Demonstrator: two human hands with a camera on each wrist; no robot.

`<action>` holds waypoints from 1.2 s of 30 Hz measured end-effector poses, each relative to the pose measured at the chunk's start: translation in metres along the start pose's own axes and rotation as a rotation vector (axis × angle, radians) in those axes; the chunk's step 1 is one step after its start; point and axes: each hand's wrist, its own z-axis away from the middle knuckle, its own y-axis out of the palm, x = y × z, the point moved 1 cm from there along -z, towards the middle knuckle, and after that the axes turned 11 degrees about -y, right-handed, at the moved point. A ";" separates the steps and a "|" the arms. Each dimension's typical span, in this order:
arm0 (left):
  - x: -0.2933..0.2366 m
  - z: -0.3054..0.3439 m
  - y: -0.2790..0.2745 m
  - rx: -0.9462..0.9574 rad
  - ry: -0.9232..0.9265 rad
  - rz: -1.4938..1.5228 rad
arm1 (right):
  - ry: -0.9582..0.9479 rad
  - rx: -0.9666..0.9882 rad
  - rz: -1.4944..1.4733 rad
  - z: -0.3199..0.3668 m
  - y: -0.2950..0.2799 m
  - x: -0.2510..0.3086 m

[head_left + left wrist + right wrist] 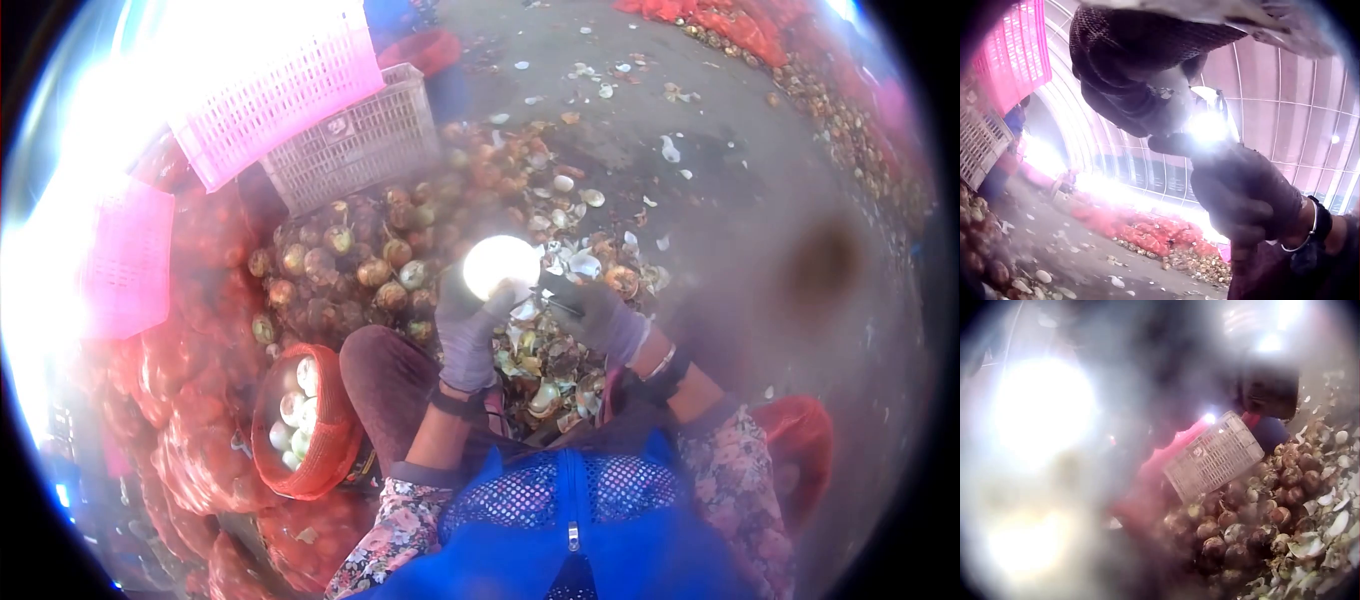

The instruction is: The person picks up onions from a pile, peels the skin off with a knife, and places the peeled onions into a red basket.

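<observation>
In the head view, a round white onion, washed out by glare, sits in the gloved left hand, whose fingers grip it from the near side. Close against its right side is the gloved right hand. This hand grips a small knife, seen as a thin dark strip pointing toward the onion. The left wrist view has both hands together at the onion, with strong glare between them. Blur and glare hide the hands' work in the right wrist view. Onion skins lie below the hands, between the person's legs.
A heap of unpeeled onions lies ahead to the left, before a white crate and a pink crate. Beside the left knee stands a red container of peeled onions. Red mesh sacks are stacked at far left.
</observation>
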 end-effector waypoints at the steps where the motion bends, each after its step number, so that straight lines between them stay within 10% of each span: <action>1: -0.001 0.000 0.000 -0.005 -0.002 -0.020 | -0.016 -0.025 0.019 0.001 0.003 -0.002; 8: 0.008 -0.003 -0.008 0.023 0.102 -0.168 | 0.106 0.118 0.130 0.000 0.012 -0.013; 14: 0.002 -0.001 0.002 0.012 -0.072 0.099 | -0.105 -0.168 -0.001 0.002 -0.001 -0.005; 23: 0.005 -0.014 -0.018 -0.069 -0.045 0.101 | 0.369 0.636 0.626 0.015 0.002 -0.087; 30: 0.011 -0.010 -0.013 -0.078 -0.005 -0.073 | 0.007 -0.037 0.046 -0.002 0.009 -0.023; 36: 0.007 -0.002 -0.003 -0.089 0.121 -0.221 | 0.052 -0.006 0.091 -0.005 0.009 -0.002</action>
